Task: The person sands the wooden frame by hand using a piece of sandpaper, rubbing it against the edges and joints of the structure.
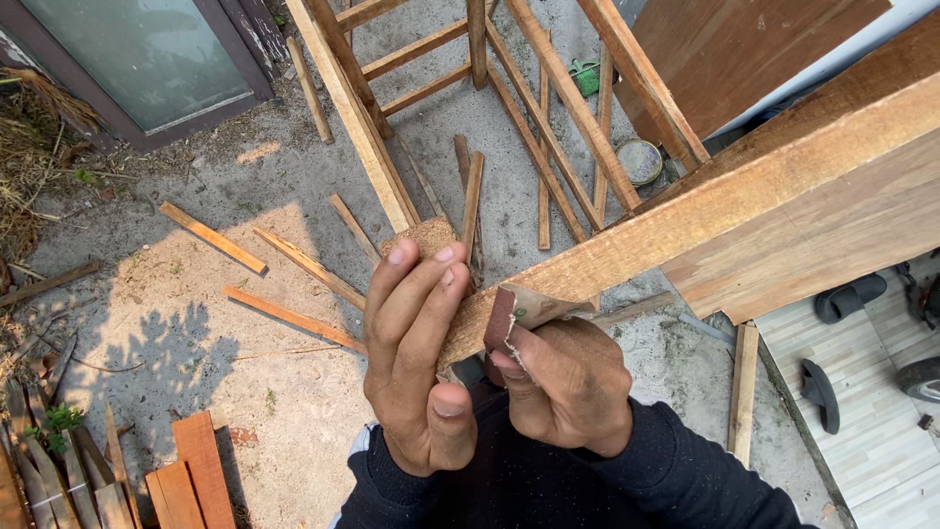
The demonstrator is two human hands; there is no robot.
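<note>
Sandpaper (524,312) pinched in right hand (568,387) fingers against beam (685,220) end; left hand (416,353) fingers grasp beam.

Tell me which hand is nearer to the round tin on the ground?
Right. The right hand, holding sandpaper, is below the tin; the left hand, on the plank's end, is farther left.

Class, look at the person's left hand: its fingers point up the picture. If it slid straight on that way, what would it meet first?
Probably the rough end of the wooden beam at the fingers of the left hand; beyond lie loose wood strips on the ground, though depth is unclear.
</note>
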